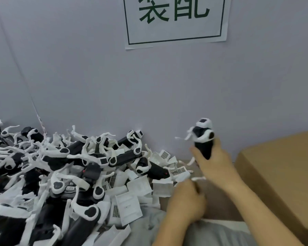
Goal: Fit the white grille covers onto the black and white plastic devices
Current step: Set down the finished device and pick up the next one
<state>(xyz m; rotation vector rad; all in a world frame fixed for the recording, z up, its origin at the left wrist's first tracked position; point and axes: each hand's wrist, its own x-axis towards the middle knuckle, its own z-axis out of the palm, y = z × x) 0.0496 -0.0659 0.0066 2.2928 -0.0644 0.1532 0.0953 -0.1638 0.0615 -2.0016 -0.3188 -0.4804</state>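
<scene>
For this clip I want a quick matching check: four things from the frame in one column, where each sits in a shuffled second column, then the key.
Things:
1. right hand
2. left hand
3. cardboard box
4. paper sign

Places or states:
A. stuck on the wall, top of the view
B. holds a black and white device raised above the table
C. far right, beside the raised arm
D. curled low, near the loose white grille covers

Pairs: 1-B, 2-D, 3-C, 4-A
</scene>
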